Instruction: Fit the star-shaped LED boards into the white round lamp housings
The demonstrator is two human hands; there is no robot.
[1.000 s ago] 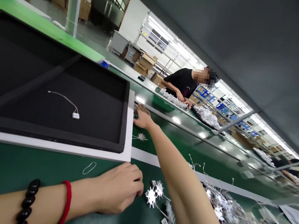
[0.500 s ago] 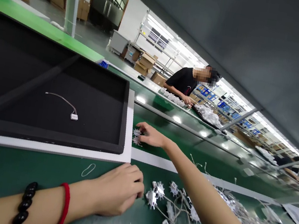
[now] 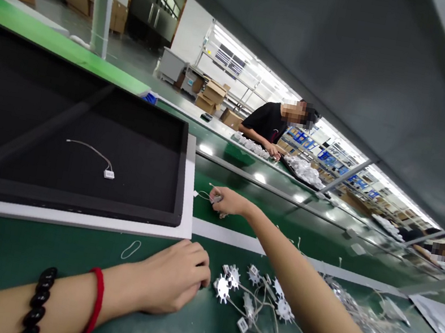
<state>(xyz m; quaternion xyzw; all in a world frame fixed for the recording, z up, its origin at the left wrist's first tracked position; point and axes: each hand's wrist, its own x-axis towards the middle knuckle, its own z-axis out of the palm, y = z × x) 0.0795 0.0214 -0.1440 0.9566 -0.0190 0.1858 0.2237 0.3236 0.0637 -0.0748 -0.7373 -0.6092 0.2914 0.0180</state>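
My right hand (image 3: 230, 201) is stretched over the far green surface, its fingers closed around small silver spiky parts (image 3: 215, 198) with thin white wires. A small white connector pokes out to the left of the fingertips. My left hand (image 3: 179, 279), with a red cord and dark beads on the wrist, rests loosely curled on the bench; its palm and any contents are hidden. Just right of it lies a loose group of silver star-shaped parts (image 3: 222, 288) with pale cables and small white blocks, not touched by the fingers.
A black-lined tray (image 3: 132, 211) at left holds one small white block (image 3: 109, 174) with a cable. A pale loop (image 3: 131, 249) lies below it. More wired parts (image 3: 367, 324) are heaped right. A grey shelf hangs overhead; a co-worker (image 3: 267, 123) works across the line.
My right hand has closed around the silver parts that lay at its fingertips and has lifted them slightly, shifting a little right. My left hand keeps its place, with the whole view shifted slightly.
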